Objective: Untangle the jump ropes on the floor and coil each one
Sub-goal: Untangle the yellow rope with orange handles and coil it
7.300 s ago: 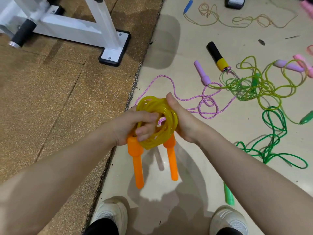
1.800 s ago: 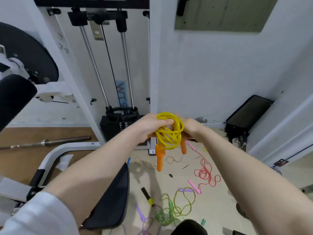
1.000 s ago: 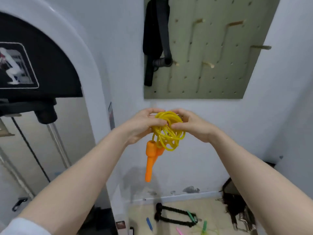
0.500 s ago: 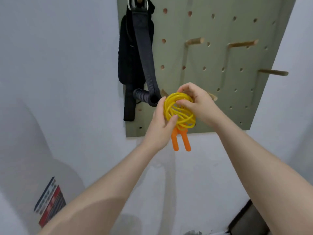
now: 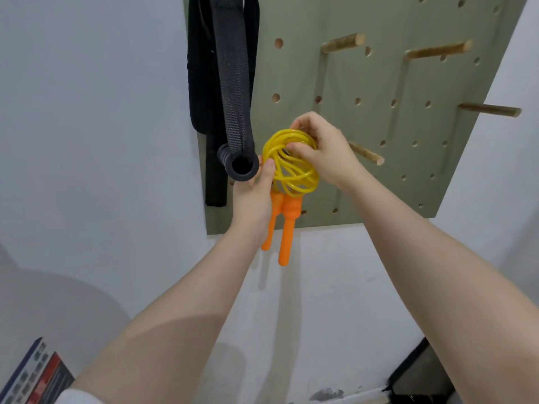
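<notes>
A coiled yellow jump rope (image 5: 294, 173) with two orange handles (image 5: 287, 228) hanging down is held up against a green pegboard (image 5: 388, 135). My right hand (image 5: 323, 153) pinches the top of the coil with thumb and fingers. My left hand (image 5: 256, 196) holds the coil's lower left side, where the rope joins the handles, with its thumb on the strands. A wooden peg (image 5: 366, 153) sticks out just right of my right hand. The other ropes on the floor are out of view.
A black strap with a foam grip (image 5: 233, 91) hangs from the pegboard just left of the coil. More wooden pegs (image 5: 434, 51) stick out higher and to the right. A white wall (image 5: 87, 141) surrounds the board.
I have raised the coiled rope from floor level up to the pegboard. Since half a second ago both hands hold it at the same spot by the lower peg; the view came closer.
</notes>
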`<action>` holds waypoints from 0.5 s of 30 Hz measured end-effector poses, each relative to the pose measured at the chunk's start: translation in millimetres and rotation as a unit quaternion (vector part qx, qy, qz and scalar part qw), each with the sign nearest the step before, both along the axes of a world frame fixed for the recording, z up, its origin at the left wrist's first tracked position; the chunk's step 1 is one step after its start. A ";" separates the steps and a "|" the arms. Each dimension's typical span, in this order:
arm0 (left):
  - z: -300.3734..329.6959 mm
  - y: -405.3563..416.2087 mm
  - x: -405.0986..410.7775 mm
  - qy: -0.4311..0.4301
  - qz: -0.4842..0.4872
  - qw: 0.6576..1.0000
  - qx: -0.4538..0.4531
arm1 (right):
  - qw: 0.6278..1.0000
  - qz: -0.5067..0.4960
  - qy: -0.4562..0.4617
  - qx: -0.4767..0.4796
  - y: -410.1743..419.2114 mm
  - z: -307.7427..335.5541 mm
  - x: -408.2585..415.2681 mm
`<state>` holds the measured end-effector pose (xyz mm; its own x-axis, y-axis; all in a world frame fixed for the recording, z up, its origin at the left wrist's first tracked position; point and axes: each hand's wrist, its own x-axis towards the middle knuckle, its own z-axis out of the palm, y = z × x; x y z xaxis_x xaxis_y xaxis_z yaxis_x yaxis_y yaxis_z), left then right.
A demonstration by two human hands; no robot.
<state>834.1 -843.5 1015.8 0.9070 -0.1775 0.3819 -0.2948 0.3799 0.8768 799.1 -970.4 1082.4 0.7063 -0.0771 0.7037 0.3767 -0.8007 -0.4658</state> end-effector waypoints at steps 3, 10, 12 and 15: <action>7.3 -2.0 3.5 0.024 -0.003 1.000 -0.012 | 1.000 -0.017 -0.010 0.019 0.2 -3.7 10.2; 23.0 -12.4 4.4 -0.020 0.008 0.992 0.124 | 0.999 -0.035 -0.013 0.005 11.3 -32.3 22.2; 23.5 -12.9 5.4 -0.041 0.026 0.984 0.172 | 1.000 -0.021 0.005 0.017 7.5 -31.0 23.7; 20.1 -9.1 14.6 -0.047 0.011 0.984 0.173 | 0.997 0.024 0.034 0.058 3.9 -29.0 23.7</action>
